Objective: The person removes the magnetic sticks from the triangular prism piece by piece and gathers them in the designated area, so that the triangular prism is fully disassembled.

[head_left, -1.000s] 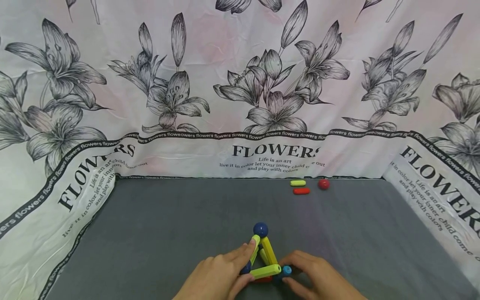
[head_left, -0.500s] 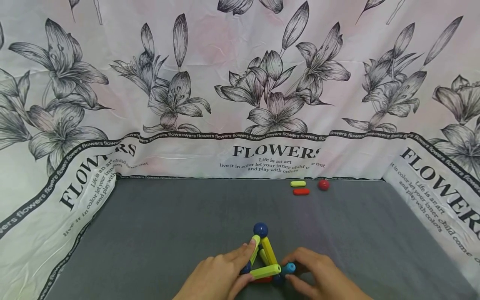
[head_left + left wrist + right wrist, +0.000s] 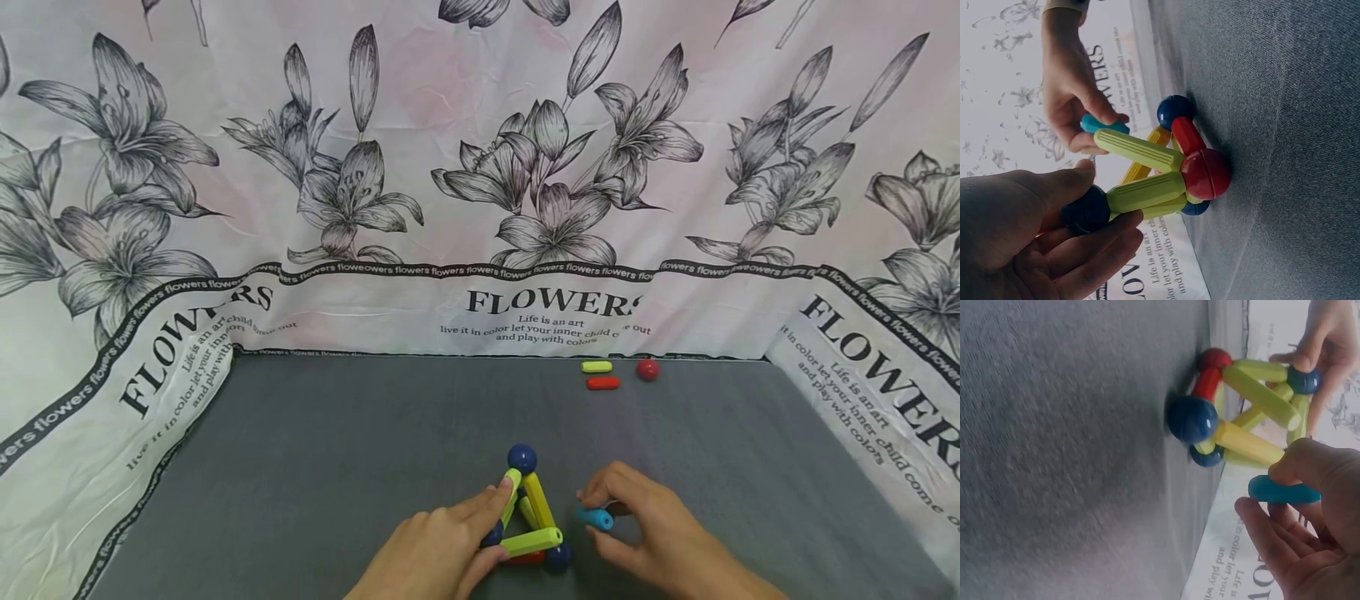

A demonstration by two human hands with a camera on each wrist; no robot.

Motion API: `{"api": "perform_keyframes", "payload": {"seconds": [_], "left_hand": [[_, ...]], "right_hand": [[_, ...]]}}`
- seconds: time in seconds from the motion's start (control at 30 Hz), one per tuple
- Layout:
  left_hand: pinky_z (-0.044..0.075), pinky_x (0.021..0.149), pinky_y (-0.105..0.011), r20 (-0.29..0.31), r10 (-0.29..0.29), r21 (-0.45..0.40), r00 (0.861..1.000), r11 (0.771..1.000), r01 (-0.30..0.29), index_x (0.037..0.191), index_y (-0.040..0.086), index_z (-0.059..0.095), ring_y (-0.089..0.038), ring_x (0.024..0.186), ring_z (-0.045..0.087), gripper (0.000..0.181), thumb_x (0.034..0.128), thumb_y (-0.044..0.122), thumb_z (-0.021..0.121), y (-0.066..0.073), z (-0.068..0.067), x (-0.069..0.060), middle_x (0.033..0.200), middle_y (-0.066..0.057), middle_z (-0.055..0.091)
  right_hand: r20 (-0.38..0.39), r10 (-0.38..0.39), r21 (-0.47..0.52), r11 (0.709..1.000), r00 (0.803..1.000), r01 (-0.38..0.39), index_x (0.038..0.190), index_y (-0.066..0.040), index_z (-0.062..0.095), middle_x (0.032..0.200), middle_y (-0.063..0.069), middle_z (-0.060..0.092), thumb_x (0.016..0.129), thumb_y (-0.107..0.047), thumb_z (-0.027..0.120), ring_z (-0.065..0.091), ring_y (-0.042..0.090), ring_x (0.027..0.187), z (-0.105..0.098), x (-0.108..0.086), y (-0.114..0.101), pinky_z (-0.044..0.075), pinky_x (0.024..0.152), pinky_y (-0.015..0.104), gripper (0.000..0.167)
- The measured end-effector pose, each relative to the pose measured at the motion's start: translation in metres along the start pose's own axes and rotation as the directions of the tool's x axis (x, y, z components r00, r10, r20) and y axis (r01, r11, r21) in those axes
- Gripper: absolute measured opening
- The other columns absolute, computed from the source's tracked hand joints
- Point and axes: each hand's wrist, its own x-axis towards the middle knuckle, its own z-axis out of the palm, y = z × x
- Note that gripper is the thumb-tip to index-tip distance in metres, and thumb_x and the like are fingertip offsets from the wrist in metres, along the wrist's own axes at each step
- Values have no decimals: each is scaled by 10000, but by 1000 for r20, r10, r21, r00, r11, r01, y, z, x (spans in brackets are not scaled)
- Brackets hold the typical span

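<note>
A magnetic stick-and-ball frame stands on the grey cloth, built of lime sticks, a yellow stick, a red stick, blue balls and a red ball. My left hand grips the frame's raised blue ball between thumb and fingers. One lime stick slants up from the red ball, its upper end free. To the right of the frame, my right hand pinches a light-blue stick, apart from the frame.
Toward the back of the grey cloth lie a loose lime stick, a red stick and a red ball. A flower-printed curtain borders the cloth at the back and both sides.
My right hand has drawn the light-blue stick away from the frame's near right corner, rightward and slightly back, uncovering a blue ball there. The left hand stays in place.
</note>
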Motion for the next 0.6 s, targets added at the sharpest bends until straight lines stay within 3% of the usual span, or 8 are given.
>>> {"api": "perform_keyframes", "payload": {"seconds": [0.37,0.6], "left_hand": [[618,775,-330,-4,10,12,1000,1000,-10,1629,233,440,-163,1122,730,637,1061,440,644,1,-2,-1,1504,-24,605],[619,781,-328,-26,26,21,999,999,-26,1621,216,455,-165,1127,729,630,1061,429,649,1,-1,-2,1494,-33,615]], "right_hand": [[-40,4,-91,996,999,-8,1016,-248,616,1067,-118,626,838,62,819,623,10,881,-12,7,11,583,688,231,411],[-15,130,-193,973,991,-130,1113,-223,754,1073,-135,651,880,-55,858,587,-19,837,-19,10,17,561,676,221,305]]}}
